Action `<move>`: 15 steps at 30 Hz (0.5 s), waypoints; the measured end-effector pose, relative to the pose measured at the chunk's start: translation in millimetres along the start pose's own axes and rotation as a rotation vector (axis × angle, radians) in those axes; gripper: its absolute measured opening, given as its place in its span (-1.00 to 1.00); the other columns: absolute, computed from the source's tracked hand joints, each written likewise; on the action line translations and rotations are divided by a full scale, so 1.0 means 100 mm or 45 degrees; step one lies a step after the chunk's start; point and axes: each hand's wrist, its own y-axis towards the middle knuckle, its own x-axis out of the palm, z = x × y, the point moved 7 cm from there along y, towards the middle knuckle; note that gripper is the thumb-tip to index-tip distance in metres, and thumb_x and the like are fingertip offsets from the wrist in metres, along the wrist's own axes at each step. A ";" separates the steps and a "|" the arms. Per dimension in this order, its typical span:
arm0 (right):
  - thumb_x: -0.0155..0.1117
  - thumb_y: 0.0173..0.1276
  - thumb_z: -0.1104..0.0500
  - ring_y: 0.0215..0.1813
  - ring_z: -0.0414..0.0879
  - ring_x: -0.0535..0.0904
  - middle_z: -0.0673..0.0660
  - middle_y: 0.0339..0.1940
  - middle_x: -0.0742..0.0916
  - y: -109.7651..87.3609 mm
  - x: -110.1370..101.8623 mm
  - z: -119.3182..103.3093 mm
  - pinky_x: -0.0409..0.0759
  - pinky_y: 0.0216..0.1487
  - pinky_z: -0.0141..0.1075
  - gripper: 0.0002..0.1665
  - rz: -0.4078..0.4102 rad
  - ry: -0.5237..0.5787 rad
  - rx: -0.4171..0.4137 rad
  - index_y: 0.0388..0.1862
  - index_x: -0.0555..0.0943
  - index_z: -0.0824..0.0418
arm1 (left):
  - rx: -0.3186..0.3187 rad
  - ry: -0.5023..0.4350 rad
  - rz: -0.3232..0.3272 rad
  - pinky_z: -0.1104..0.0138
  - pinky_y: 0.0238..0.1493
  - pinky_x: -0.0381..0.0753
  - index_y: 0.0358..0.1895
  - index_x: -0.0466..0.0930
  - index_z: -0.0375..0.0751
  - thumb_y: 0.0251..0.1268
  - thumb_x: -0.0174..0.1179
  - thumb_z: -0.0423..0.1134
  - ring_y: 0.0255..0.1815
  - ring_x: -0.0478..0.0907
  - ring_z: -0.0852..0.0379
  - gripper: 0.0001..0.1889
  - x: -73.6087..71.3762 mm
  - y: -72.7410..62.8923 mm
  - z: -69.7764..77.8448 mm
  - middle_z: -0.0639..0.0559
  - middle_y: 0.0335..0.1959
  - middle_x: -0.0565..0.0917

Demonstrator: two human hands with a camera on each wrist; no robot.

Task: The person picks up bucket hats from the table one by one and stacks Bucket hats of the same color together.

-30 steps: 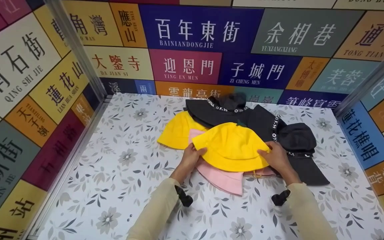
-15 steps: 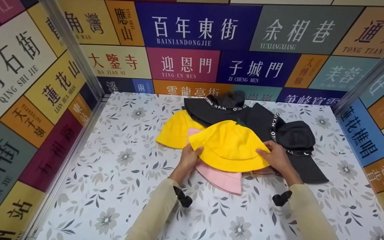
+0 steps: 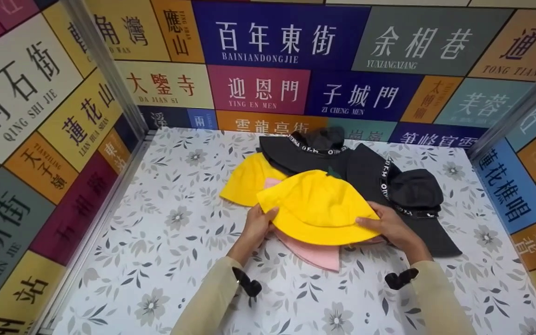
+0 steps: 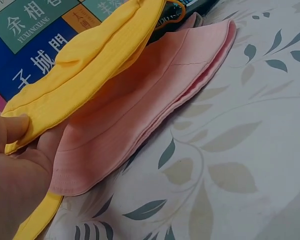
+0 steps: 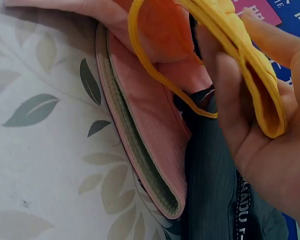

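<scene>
A yellow bucket hat [image 3: 314, 200] is held up by its brim between both hands. My left hand [image 3: 255, 228] pinches the brim's left end, thumb on top and fingers underneath, as the left wrist view shows. At the right end, my right hand [image 3: 391, 225] grips the brim, which folds between thumb and fingers in the right wrist view. A yellow cord [image 5: 155, 72] hangs from this hat. Below it lies a pink bucket hat [image 3: 314, 257], partly covered. Another yellow hat [image 3: 244, 184] lies behind to the left.
Two black bucket hats with white-lettered bands lie behind: one black hat [image 3: 305, 163] at the back, one black hat [image 3: 417, 193] at the right. The flower-patterned tabletop [image 3: 175, 265] is bounded by panels with printed signs [image 3: 256, 90] at back and sides.
The held yellow hat has shifted slightly left and down, its brim spread a little wider. Both hands have moved slightly apart and lower. The other hats have stayed in place.
</scene>
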 end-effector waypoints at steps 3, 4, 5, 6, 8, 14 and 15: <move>0.39 0.33 0.16 -0.24 -0.16 0.75 -0.04 -0.19 0.78 -0.03 0.06 0.00 0.72 -0.16 -0.34 -0.16 -0.088 0.060 -0.006 0.50 0.26 0.35 | -0.026 -0.033 -0.025 0.40 -0.25 0.70 0.28 0.44 -0.26 0.52 0.10 -0.24 -0.28 0.66 0.19 -0.64 -0.03 -0.05 0.00 -0.05 -0.09 0.69; 0.39 0.33 0.18 -0.24 -0.15 0.75 -0.05 -0.19 0.78 -0.03 0.06 0.00 0.73 -0.16 -0.33 -0.16 -0.105 0.072 -0.016 0.50 0.26 0.36 | -0.038 -0.048 -0.036 0.39 -0.24 0.71 0.28 0.43 -0.26 0.51 0.10 -0.25 -0.27 0.67 0.19 -0.63 -0.04 -0.07 0.01 -0.05 -0.09 0.69; 0.37 0.34 0.20 -0.24 -0.15 0.75 -0.04 -0.19 0.78 -0.05 0.07 -0.01 0.73 -0.16 -0.32 -0.17 -0.120 0.082 -0.032 0.50 0.25 0.37 | -0.056 -0.062 -0.045 0.40 -0.27 0.69 0.28 0.43 -0.27 0.51 0.11 -0.25 -0.29 0.66 0.20 -0.63 -0.05 -0.09 0.01 -0.04 -0.11 0.69; 0.36 0.35 0.21 -0.24 -0.15 0.75 -0.04 -0.19 0.78 -0.06 0.08 -0.02 0.73 -0.16 -0.33 -0.18 -0.132 0.089 -0.050 0.50 0.25 0.38 | -0.070 -0.069 -0.054 0.41 -0.30 0.67 0.27 0.43 -0.27 0.50 0.11 -0.25 -0.35 0.63 0.22 -0.63 -0.06 -0.11 0.01 -0.03 -0.14 0.69; 0.34 0.35 0.24 -0.24 -0.15 0.74 -0.03 -0.20 0.78 -0.10 0.08 -0.04 0.72 -0.15 -0.33 -0.21 -0.144 0.088 -0.077 0.48 0.26 0.40 | -0.089 -0.080 -0.070 0.43 -0.44 0.56 0.25 0.44 -0.30 0.48 0.13 -0.26 -0.49 0.54 0.24 -0.63 -0.08 -0.16 0.03 0.01 -0.22 0.70; 0.33 0.36 0.23 -0.22 -0.18 0.72 -0.03 -0.17 0.77 -0.19 0.10 -0.09 0.69 -0.11 -0.37 -0.23 -0.139 0.018 -0.104 0.46 0.28 0.44 | -0.106 -0.088 -0.054 0.35 -0.54 0.41 0.20 0.49 -0.25 0.42 0.19 -0.19 -0.67 0.37 0.20 -0.63 -0.22 -0.24 0.10 0.05 -0.41 0.66; 0.34 0.36 0.23 -0.22 -0.18 0.72 -0.03 -0.16 0.77 -0.20 0.10 -0.09 0.69 -0.10 -0.38 -0.23 -0.133 0.003 -0.109 0.46 0.29 0.44 | -0.111 -0.084 -0.042 0.33 -0.48 0.48 0.20 0.51 -0.23 0.41 0.20 -0.18 -0.63 0.43 0.19 -0.63 -0.25 -0.24 0.10 0.02 -0.38 0.67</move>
